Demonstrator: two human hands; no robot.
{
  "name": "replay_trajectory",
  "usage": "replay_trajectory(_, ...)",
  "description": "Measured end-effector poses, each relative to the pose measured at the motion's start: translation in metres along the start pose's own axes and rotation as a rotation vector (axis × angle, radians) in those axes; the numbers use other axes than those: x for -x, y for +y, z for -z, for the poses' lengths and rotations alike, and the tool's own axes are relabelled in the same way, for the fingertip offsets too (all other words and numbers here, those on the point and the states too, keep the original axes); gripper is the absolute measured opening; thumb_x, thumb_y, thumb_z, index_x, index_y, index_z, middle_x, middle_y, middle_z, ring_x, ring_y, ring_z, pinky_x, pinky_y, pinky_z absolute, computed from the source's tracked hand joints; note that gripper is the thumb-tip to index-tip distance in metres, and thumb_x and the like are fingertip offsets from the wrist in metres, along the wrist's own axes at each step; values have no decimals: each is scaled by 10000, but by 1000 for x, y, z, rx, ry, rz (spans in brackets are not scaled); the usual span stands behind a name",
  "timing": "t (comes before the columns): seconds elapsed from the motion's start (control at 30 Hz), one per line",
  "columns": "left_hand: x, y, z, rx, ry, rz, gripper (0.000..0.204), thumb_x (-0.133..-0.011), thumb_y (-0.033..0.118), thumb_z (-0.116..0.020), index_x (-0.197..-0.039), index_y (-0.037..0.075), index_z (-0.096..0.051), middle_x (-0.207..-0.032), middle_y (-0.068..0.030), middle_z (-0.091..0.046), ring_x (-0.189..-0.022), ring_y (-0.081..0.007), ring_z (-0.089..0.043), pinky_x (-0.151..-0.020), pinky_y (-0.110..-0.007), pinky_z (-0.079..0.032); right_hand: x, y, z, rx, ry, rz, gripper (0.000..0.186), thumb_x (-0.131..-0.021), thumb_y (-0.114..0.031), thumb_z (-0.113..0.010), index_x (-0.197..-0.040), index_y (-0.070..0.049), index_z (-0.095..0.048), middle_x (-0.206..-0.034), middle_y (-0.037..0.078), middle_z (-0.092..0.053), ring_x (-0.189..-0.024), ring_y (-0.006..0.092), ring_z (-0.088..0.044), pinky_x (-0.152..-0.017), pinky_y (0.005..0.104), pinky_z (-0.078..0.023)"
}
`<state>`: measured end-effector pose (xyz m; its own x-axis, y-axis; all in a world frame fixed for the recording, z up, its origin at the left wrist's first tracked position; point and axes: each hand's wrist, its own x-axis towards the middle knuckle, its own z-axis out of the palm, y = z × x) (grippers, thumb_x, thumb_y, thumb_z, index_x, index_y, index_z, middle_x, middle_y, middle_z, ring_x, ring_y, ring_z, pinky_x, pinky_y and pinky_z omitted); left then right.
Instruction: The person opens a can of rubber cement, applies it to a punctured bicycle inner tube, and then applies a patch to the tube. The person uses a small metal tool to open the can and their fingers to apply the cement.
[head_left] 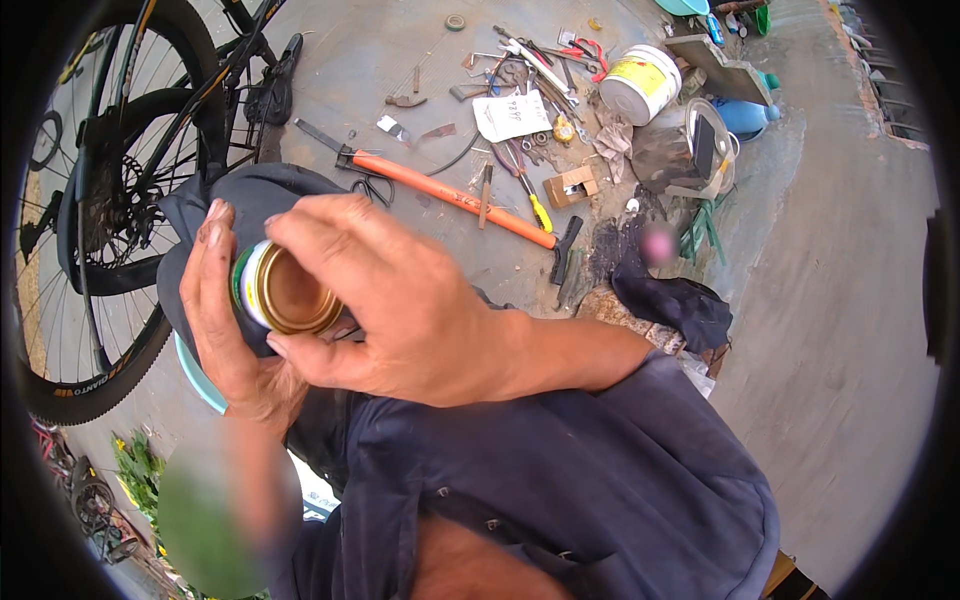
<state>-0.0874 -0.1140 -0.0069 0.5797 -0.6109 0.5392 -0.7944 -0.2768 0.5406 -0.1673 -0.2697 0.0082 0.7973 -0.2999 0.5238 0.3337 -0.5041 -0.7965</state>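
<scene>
Left of the frame's centre, a small gold-rimmed tin [292,288] is held between the left hand [222,325] and right hand [405,300], fingers pressed around its side and rim; rim-handling seems under way, and steady bracing appears to be called for next.

Partly hidden behind the right hand [400,290]: small can [298,287], with brown end unclear as lid or contents. Cut off by upper edge: bicycle [100,220]. Blurred beyond recognition: pink object [657,246]; also blurred: left forearm [262,480].
</scene>
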Motion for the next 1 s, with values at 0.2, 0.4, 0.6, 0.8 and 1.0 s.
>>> replay_trajectory(0.2,9,-6,25,72,21,196,517,-942,235,-675,-1361,-22,-517,-1386,-210,-508,-1327,-343,-487,-1118,-462,-388,32,81,100,264,351,-476,478,-839,-141,-765,-1260,24,-610,-1128,115,-664,-980,151,-665,-783,290,-586)
replay_trajectory(0.4,27,-17,33,41,141,460,333,-1020,130,-532,-1303,-44,-559,-1339,-201,-559,-1251,-298,-553,-1068,-439,-445,174,257,214,905,495,-903,529,-770,-347,-741,-1170,-9,-668,-1105,211,-681,-992,355,-668,-883,412,-510)
replay_trajectory(0.6,37,-23,38,-76,269,557,349,-1044,188,-500,-1303,-34,-569,-1319,-178,-598,-1214,-272,-579,-1055,-406,-454,285,335,253,955,558,-1129,605,-699,-313,-788,-1178,33,-654,-1115,235,-688,-1005,365,-675,-921,410,-508)
replay_trajectory(0.8,36,-23,45,-92,426,698,370,-1057,219,-477,-1256,-81,-564,-1286,-202,-603,-1201,-267,-582,-1045,-397,-485,334,396,258,849,685,-1384,658,-673,-272,-819,-1225,34,-630,-1090,221,-706,-993,293,-692,-911,365,-512)
replay_trajectory(1.0,53,-47,64,45,463,848,448,-1039,284,-527,-1245,-112,-565,-1266,-237,-607,-1200,-280,-588,-1060,-373,-477,345,404,259,874,615,-1389,653,-677,-275,-824,-1219,33,-630,-1122,232,-695,-1039,324,-681,-934,378,-503)
